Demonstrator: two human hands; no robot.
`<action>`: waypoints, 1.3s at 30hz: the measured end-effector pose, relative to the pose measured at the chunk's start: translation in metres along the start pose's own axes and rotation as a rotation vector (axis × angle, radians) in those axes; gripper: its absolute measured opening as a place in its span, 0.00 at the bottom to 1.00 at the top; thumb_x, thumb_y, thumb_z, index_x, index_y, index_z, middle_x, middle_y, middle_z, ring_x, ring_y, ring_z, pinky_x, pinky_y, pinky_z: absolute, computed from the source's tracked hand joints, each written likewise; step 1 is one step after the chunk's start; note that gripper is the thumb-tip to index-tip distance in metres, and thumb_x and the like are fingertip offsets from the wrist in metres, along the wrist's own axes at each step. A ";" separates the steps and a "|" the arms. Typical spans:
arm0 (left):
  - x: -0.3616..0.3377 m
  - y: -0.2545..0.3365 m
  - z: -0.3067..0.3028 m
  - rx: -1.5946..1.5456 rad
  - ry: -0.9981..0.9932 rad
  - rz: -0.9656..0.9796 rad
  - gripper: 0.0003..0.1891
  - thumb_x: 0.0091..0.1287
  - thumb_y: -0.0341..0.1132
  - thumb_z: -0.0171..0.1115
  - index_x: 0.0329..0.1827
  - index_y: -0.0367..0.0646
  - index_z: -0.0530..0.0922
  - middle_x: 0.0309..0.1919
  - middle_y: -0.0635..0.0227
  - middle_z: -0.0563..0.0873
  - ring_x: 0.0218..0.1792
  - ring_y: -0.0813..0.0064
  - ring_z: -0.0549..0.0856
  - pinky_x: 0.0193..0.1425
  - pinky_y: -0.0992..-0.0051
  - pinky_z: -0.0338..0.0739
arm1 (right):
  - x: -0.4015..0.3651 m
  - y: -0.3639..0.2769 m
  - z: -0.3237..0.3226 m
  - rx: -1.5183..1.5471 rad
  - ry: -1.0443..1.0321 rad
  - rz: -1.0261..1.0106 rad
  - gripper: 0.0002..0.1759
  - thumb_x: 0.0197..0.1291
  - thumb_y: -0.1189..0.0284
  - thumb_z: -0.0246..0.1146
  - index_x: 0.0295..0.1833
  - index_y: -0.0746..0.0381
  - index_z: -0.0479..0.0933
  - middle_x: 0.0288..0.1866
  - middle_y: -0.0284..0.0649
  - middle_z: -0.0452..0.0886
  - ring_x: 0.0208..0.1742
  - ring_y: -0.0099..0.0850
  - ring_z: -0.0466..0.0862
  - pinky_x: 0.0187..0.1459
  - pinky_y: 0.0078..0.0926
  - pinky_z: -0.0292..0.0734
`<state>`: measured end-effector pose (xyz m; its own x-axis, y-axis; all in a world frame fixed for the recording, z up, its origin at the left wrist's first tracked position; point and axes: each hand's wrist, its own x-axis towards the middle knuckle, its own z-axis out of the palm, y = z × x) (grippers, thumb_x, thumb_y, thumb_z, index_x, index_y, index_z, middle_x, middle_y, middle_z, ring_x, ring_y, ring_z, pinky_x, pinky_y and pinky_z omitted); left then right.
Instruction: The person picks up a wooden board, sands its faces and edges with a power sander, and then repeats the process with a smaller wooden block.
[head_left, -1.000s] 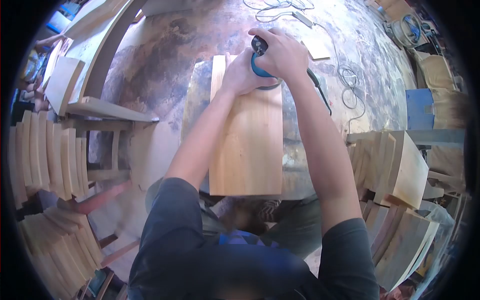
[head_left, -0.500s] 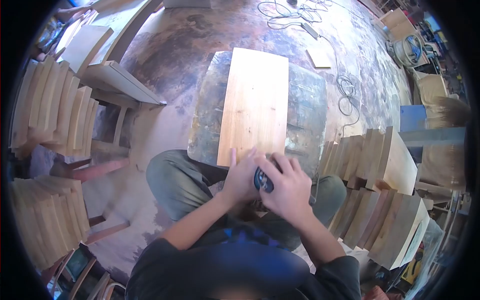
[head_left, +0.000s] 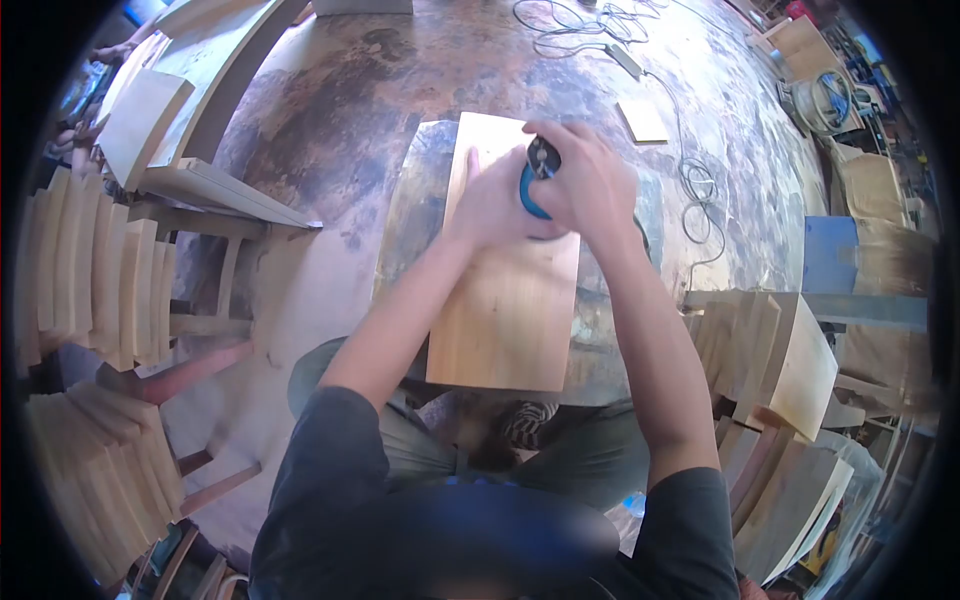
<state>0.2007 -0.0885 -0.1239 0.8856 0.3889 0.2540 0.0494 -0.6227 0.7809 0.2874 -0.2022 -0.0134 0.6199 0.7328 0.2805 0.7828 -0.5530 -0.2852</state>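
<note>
A light wooden board lies lengthwise on a worn, stained work surface in front of my knees. Over the board's far part, my right hand is closed round a black and blue power tool. Pressed against the tool's left side is my left hand, its thumb raised and its other fingers partly hidden. The underside of the tool is hidden by my hands.
Stacked boards stand at the left and right. A wooden frame is at upper left, with another person's hand beyond it. A cable and a small board lie on the floor.
Both my hands and the tool have moved forward from the board's near edge to its far part. The board appears lower in view, and my arms are stretched out further.
</note>
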 end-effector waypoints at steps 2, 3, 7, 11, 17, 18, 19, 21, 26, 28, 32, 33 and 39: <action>0.034 -0.018 0.000 -0.018 -0.007 -0.010 0.51 0.43 0.66 0.89 0.68 0.48 0.80 0.60 0.60 0.91 0.67 0.52 0.90 0.87 0.22 0.51 | 0.032 0.010 0.010 -0.012 0.018 0.005 0.24 0.61 0.64 0.70 0.63 0.34 0.91 0.60 0.33 0.92 0.60 0.45 0.92 0.54 0.47 0.90; 0.051 -0.026 -0.001 -0.036 -0.018 -0.017 0.52 0.42 0.67 0.89 0.68 0.47 0.80 0.61 0.60 0.91 0.67 0.53 0.90 0.88 0.24 0.52 | 0.047 0.015 0.014 -0.025 0.036 0.014 0.23 0.62 0.63 0.70 0.63 0.34 0.91 0.60 0.33 0.92 0.61 0.45 0.92 0.54 0.47 0.90; 0.095 -0.028 -0.012 0.102 0.028 -0.064 0.56 0.43 0.70 0.89 0.73 0.47 0.81 0.68 0.63 0.89 0.70 0.54 0.88 0.91 0.34 0.57 | 0.096 0.036 0.037 -0.080 0.170 -0.015 0.26 0.63 0.61 0.71 0.67 0.32 0.89 0.62 0.35 0.92 0.62 0.45 0.92 0.53 0.47 0.91; 0.024 -0.048 -0.005 0.018 0.375 -0.149 0.50 0.66 0.62 0.80 0.86 0.41 0.73 0.84 0.48 0.78 0.86 0.46 0.74 0.94 0.43 0.56 | 0.095 0.029 0.045 -0.135 0.242 0.003 0.29 0.58 0.64 0.72 0.67 0.34 0.88 0.61 0.37 0.91 0.58 0.50 0.92 0.53 0.51 0.91; -0.185 -0.010 -0.004 0.159 0.144 -0.348 0.40 0.85 0.47 0.60 0.92 0.31 0.61 0.90 0.39 0.67 0.93 0.44 0.61 0.97 0.46 0.43 | 0.017 -0.002 0.013 -0.072 0.114 0.017 0.30 0.58 0.68 0.70 0.68 0.36 0.85 0.66 0.37 0.88 0.62 0.51 0.90 0.54 0.52 0.91; -0.200 0.000 0.003 0.090 0.167 -0.388 0.39 0.86 0.45 0.58 0.93 0.32 0.59 0.90 0.39 0.67 0.93 0.44 0.61 0.98 0.47 0.42 | -0.005 -0.008 0.006 -0.050 0.079 0.032 0.30 0.58 0.68 0.71 0.68 0.36 0.85 0.66 0.37 0.88 0.62 0.51 0.89 0.54 0.52 0.91; -0.212 0.006 0.013 0.082 0.184 -0.392 0.39 0.86 0.45 0.58 0.93 0.32 0.59 0.90 0.39 0.67 0.93 0.44 0.61 0.98 0.47 0.42 | -0.027 -0.016 -0.004 -0.030 0.044 0.045 0.31 0.58 0.68 0.71 0.69 0.36 0.85 0.66 0.37 0.87 0.62 0.51 0.89 0.55 0.52 0.90; -0.227 0.019 0.034 -0.038 0.291 -0.369 0.40 0.86 0.46 0.58 0.94 0.33 0.58 0.90 0.40 0.68 0.93 0.44 0.59 0.98 0.47 0.40 | -0.075 -0.028 -0.028 -0.043 -0.006 0.072 0.32 0.57 0.68 0.72 0.69 0.36 0.84 0.67 0.37 0.87 0.63 0.51 0.89 0.56 0.52 0.90; -0.292 0.071 0.022 -0.237 0.299 -0.419 0.42 0.84 0.49 0.62 0.92 0.33 0.62 0.88 0.40 0.70 0.91 0.41 0.64 0.96 0.44 0.47 | -0.208 -0.026 -0.073 -0.029 0.007 0.002 0.35 0.53 0.70 0.78 0.70 0.40 0.83 0.66 0.36 0.85 0.63 0.47 0.88 0.56 0.50 0.90; -0.317 0.075 0.007 -0.039 0.137 -0.330 0.46 0.76 0.53 0.72 0.90 0.35 0.66 0.86 0.41 0.74 0.88 0.41 0.70 0.94 0.42 0.55 | -0.242 -0.036 -0.092 -0.057 -0.061 0.078 0.35 0.52 0.70 0.80 0.69 0.42 0.83 0.65 0.36 0.85 0.63 0.47 0.87 0.56 0.49 0.89; -0.250 0.101 -0.016 0.133 0.122 -0.022 0.54 0.62 0.55 0.84 0.87 0.35 0.70 0.83 0.43 0.76 0.85 0.49 0.76 0.92 0.42 0.60 | -0.243 -0.050 -0.088 -0.089 -0.075 0.064 0.33 0.51 0.69 0.81 0.67 0.42 0.85 0.64 0.37 0.85 0.61 0.47 0.88 0.54 0.46 0.90; -0.228 0.100 -0.006 0.055 0.011 0.052 0.54 0.59 0.55 0.86 0.86 0.39 0.71 0.81 0.46 0.78 0.83 0.49 0.77 0.90 0.43 0.62 | -0.234 -0.051 -0.082 -0.089 -0.086 0.078 0.33 0.51 0.69 0.81 0.67 0.42 0.85 0.64 0.37 0.85 0.61 0.47 0.88 0.54 0.46 0.90; -0.108 0.032 0.021 -0.129 0.065 0.136 0.49 0.52 0.54 0.88 0.77 0.46 0.77 0.71 0.53 0.85 0.78 0.45 0.80 0.84 0.42 0.68 | -0.124 -0.039 -0.033 -0.116 0.061 0.021 0.25 0.61 0.63 0.76 0.65 0.39 0.86 0.61 0.38 0.87 0.56 0.48 0.90 0.47 0.52 0.90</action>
<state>0.1166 -0.1648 -0.1378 0.8484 0.3525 0.3949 -0.1318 -0.5819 0.8025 0.1816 -0.2843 -0.0071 0.6359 0.6969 0.3317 0.7682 -0.6130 -0.1847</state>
